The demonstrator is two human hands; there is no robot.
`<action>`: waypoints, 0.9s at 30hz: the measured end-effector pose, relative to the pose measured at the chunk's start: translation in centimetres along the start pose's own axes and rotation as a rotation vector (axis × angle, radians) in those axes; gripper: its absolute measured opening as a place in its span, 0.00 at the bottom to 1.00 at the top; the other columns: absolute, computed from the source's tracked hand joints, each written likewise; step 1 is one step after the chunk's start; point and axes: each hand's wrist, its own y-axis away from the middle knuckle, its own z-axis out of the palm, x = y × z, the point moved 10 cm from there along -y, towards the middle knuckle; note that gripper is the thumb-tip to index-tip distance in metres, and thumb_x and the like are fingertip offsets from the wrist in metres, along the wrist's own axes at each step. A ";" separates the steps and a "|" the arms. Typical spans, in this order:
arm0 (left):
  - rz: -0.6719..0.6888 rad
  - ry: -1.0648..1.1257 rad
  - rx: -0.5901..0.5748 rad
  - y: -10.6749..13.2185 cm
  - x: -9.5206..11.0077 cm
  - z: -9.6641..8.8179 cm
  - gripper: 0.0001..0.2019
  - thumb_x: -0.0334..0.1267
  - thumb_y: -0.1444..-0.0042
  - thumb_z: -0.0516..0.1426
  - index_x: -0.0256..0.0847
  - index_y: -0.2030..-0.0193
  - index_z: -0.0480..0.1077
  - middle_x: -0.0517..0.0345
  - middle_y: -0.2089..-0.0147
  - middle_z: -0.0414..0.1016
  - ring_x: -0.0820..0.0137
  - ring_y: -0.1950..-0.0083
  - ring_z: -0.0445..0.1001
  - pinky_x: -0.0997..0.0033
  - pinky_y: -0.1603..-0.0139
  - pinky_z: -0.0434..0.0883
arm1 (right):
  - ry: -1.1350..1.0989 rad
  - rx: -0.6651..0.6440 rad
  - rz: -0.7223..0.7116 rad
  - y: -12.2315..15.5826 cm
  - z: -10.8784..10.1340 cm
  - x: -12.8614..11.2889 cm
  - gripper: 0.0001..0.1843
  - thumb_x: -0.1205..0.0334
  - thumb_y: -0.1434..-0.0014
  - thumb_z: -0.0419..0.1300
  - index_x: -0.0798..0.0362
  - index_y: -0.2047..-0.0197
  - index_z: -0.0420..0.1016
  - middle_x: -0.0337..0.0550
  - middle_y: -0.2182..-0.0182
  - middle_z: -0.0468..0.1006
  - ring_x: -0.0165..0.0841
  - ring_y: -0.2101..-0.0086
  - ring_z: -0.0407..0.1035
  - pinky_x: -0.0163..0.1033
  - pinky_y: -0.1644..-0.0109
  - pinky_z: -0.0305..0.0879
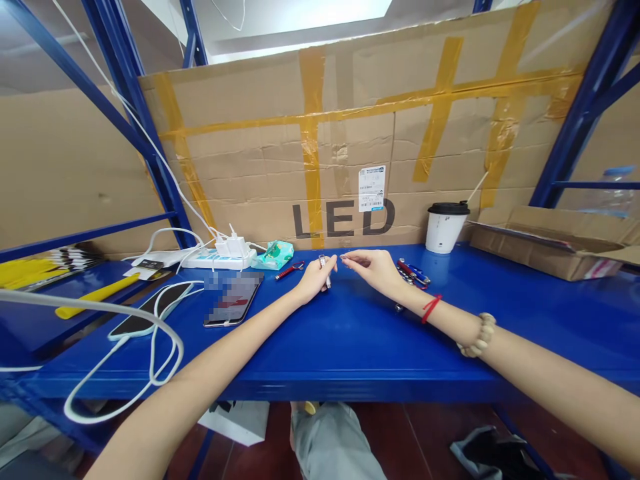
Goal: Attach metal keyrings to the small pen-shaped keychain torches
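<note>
My left hand [314, 280] is closed round a small slim silvery piece [328, 283], part of it hidden by the fingers. Just to its right, my right hand [373, 268] is in a pinch, thumb and forefinger together; whatever is between the tips is too small to make out. Both hands are above the blue shelf top [345, 340], fingertips a short gap apart. Beside the right hand lie several small metal items with red and blue parts [414, 273], partly behind the wrist. To the left of my left hand rests a red item with a metal clip [289, 271].
A dark phone [235, 300] and a cabled phone [150, 310] lie at left, near a power strip [217, 259] and a green packet [277, 255]. A lidded paper cup [445, 230] and a cardboard box [540, 247] stand right. Cardboard [250, 180] walls the back.
</note>
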 end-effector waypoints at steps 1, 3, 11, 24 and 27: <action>-0.014 0.027 -0.004 -0.1 -0.2 0.0 0.20 0.56 0.45 0.48 0.38 0.73 0.61 0.70 0.85 0.52 0.80 0.87 0.55 0.79 0.86 0.53 | -0.025 0.012 0.002 0.0 -0.1 0.0 0.11 0.58 0.44 0.57 0.52 0.64 0.79 0.43 0.66 0.80 0.36 0.64 0.74 0.39 0.61 0.69; -0.043 0.061 -0.036 -0.1 -0.5 0.2 0.22 0.57 0.45 0.48 0.37 0.72 0.64 0.69 0.85 0.51 0.80 0.87 0.55 0.79 0.86 0.52 | -0.041 0.031 -0.003 -0.1 -0.1 0.0 0.10 0.57 0.46 0.59 0.52 0.66 0.79 0.45 0.64 0.79 0.35 0.63 0.72 0.38 0.64 0.68; -0.104 0.128 -0.268 0.5 -0.8 2.3 0.22 0.55 0.46 0.49 0.36 0.76 0.63 0.68 0.88 0.49 0.80 0.85 0.49 0.78 0.83 0.53 | -0.238 -0.060 0.052 -0.2 1.4 1.3 0.14 0.54 0.49 0.61 0.57 0.66 0.77 0.45 0.70 0.78 0.31 0.70 0.71 0.38 0.65 0.68; 0.070 -0.090 0.039 -0.3 0.2 -1.2 0.20 0.52 0.48 0.52 0.40 0.78 0.54 0.69 0.84 0.53 0.80 0.83 0.53 0.77 0.80 0.53 | 0.064 -0.260 -0.113 0.3 2.2 -0.1 0.21 0.55 0.42 0.55 0.54 0.47 0.70 0.44 0.67 0.77 0.28 0.74 0.69 0.36 0.67 0.67; 0.148 -0.210 0.083 -0.2 1.0 -1.4 0.18 0.50 0.46 0.50 0.39 0.78 0.56 0.68 0.83 0.55 0.78 0.81 0.56 0.77 0.76 0.57 | 0.204 -0.316 -0.232 0.6 2.6 -1.0 0.16 0.56 0.42 0.54 0.53 0.54 0.75 0.44 0.69 0.77 0.29 0.73 0.68 0.35 0.66 0.64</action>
